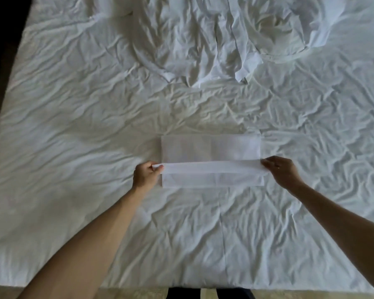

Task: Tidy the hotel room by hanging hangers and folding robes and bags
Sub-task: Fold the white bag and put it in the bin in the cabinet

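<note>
A flat white bag [211, 147] lies as a wide rectangle in the middle of the bed. Its near part is turned up into a long fold [212, 168] lying across it. My left hand [146, 174] pinches the left end of that fold between thumb and fingers. At the fold's right end, my right hand [279, 170] pinches the corner. Both hands sit just outside the bag's short edges, at about the same height.
The bed [73, 126] is covered by a wrinkled white sheet. A crumpled heap of white cloth [214, 39] with loose strips lies at the far side. The bed's near edge [181, 285] runs along the bottom, with dark floor at the left.
</note>
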Demonstrator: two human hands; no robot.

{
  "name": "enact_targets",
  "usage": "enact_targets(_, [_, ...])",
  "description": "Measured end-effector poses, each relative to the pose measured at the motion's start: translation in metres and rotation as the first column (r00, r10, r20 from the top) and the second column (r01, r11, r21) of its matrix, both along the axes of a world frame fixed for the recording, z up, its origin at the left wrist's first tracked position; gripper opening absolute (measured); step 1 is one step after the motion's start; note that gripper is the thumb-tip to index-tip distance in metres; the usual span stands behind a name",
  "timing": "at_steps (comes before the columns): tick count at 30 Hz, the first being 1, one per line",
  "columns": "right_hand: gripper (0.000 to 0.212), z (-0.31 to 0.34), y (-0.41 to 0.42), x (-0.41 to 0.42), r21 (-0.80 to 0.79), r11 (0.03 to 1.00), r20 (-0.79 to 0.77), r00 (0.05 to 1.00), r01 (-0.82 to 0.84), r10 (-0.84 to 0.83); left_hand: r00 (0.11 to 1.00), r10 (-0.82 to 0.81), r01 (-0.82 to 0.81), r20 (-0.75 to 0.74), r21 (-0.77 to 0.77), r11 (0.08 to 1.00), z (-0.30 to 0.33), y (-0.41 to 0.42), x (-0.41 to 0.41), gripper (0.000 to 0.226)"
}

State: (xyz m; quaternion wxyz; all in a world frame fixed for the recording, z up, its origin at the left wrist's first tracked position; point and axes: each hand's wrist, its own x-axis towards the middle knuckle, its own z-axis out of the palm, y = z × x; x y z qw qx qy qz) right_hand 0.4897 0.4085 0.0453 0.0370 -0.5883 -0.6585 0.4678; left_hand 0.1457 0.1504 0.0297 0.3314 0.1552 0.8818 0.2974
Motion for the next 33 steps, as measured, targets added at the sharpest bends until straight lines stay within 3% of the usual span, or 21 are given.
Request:
enact_targets(3, [0.008, -0.021, -0.018, 0.02, -0.006, 0.998, 0.031, 0.998, -0.057, 0.057, 0.997, -0.065, 0.066, 0.042, -0.016, 0.998, -0.024, -0.021, 0.015, 0.01])
enact_targets(8, [0.013, -0.052, -0.045, 0.03, 0.019, 0.988, 0.047, 0.987, -0.155, 0.154, 0.951, -0.3, 0.299, -0.074, -0.025, 0.954, -0.06, -0.045, 0.032, 0.017])
enact_targets(12, [0.035, -0.062, -0.056, 0.034, 0.016, 0.964, 0.117, 0.958, -0.265, 0.262, 0.848, -0.516, 0.501, -0.121, -0.133, 0.855, -0.066, -0.053, 0.033, 0.03])
enact_targets(15, [0.058, -0.053, -0.054, 0.03, 0.064, 0.969, 0.108, 0.967, -0.238, 0.231, 0.819, -0.573, 0.557, 0.023, -0.272, 0.785, -0.036, -0.041, 0.033, 0.025])
enact_targets(17, [0.05, -0.044, -0.045, 0.023, 0.133, 0.983, 0.106, 0.988, -0.126, 0.113, 0.856, -0.515, 0.505, 0.051, -0.303, 0.808, -0.021, -0.028, 0.026, 0.033])
enact_targets(20, [0.025, -0.041, -0.024, 0.009, 0.21, 0.978, 0.14, 0.989, 0.005, -0.036, 0.949, -0.316, 0.308, 0.003, -0.235, 0.922, -0.014, -0.003, 0.011, 0.038])
enact_targets(24, [0.046, -0.055, 0.006, -0.015, 0.146, 0.984, 0.177, 0.975, 0.106, -0.131, 1.0, -0.017, 0.02, 0.018, -0.182, 0.983, -0.025, 0.034, -0.006, 0.047])
enact_targets(26, [0.056, -0.062, 0.015, -0.028, 0.106, 0.983, 0.204, 0.964, 0.151, -0.17, 1.0, 0.021, -0.018, 0.018, -0.165, 0.986, -0.035, 0.049, -0.01, 0.04])
enact_targets(28, [0.058, -0.065, 0.014, -0.041, 0.196, 0.964, 0.197, 0.956, 0.18, -0.219, 0.999, 0.038, -0.035, 0.017, -0.147, 0.989, -0.047, 0.059, -0.013, 0.032])
enact_targets(30, [0.053, -0.067, 0.0, -0.056, 0.34, 0.93, 0.128, 0.973, 0.139, -0.192, 0.998, 0.068, -0.066, 0.008, -0.151, 0.986, -0.057, 0.065, -0.017, 0.04])
enact_targets(33, [0.039, -0.07, -0.056, -0.097, 0.385, 0.923, 0.028, 0.999, 0.016, -0.029, 0.995, 0.099, -0.095, 0.019, -0.155, 0.983, -0.066, 0.074, -0.03, 0.043])
